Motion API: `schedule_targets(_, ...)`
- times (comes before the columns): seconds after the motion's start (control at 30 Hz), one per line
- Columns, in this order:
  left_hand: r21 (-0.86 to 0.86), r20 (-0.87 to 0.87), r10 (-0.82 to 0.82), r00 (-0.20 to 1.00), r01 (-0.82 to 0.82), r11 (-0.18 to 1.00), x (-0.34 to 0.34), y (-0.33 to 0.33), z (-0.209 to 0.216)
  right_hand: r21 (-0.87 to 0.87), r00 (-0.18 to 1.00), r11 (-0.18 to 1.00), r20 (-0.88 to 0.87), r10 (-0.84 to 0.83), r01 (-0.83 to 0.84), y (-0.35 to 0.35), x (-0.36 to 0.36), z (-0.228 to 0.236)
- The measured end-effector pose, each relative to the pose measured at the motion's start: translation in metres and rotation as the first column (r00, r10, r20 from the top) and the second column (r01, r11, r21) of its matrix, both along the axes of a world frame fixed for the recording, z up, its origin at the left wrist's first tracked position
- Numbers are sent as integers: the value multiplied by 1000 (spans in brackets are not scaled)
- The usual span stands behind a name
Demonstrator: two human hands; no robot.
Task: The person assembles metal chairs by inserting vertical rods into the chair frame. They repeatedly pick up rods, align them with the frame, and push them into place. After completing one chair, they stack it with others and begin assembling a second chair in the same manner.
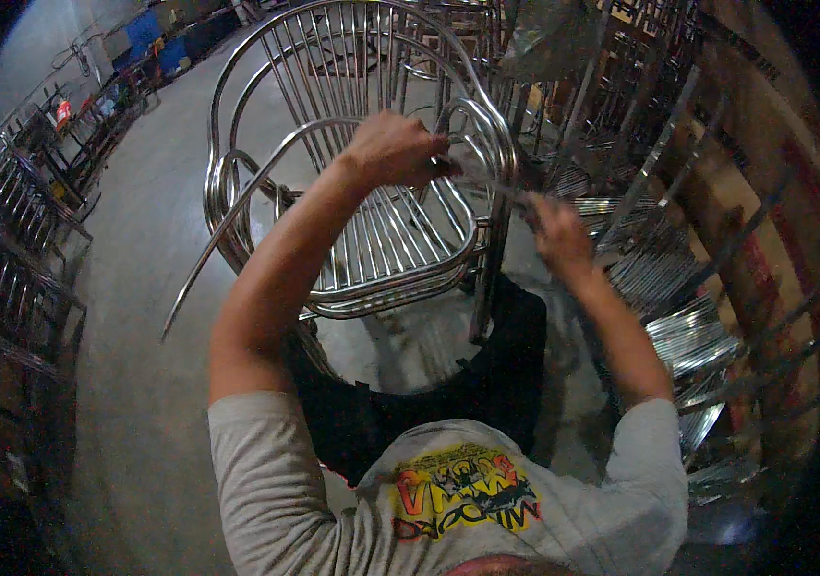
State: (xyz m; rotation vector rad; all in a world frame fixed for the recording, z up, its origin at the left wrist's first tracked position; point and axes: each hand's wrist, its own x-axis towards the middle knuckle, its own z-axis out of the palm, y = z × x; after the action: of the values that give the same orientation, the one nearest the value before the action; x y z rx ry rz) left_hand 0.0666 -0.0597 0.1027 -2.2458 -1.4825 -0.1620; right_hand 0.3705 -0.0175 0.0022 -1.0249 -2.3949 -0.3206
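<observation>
Bent metal tube [278, 154], one, arcs up from the lower left to the left hand [396, 151], which is clenched around it. Lower and farther right, the right hand [561, 235] is curled around one blurred dark piece [523, 203]; I cannot tell what it is. One metal chair [391, 288] stands below the left hand.

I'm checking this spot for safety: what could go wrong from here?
The bent tube reaches far out from beside the left hand, so it might swing and scrape the chair. The right hand is blurred and shows near the chair's side; a slip could knock its knuckles. Stacked metal frames appear beside the right arm, which might catch on them.
</observation>
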Motion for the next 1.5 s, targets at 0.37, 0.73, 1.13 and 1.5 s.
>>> schedule_targets(0.37,-142,587,225,777,-175,974,-18,33,-186,-890,817,282,-445,-368,-358,14,-56,-146)
schedule_targets(0.73,-384,463,325,825,-143,912,-24,29,-226,-956,954,284,-147,-263,-69,59,-63,-94)
schedule_targets(1.13,-439,482,376,791,-153,885,-22,23,-217,-865,977,498,-49,-206,62,100,-83,-80)
schedule_targets(1.5,-402,521,353,777,-142,904,-22,22,-219,-961,926,275,-81,-368,25,74,-82,-78)
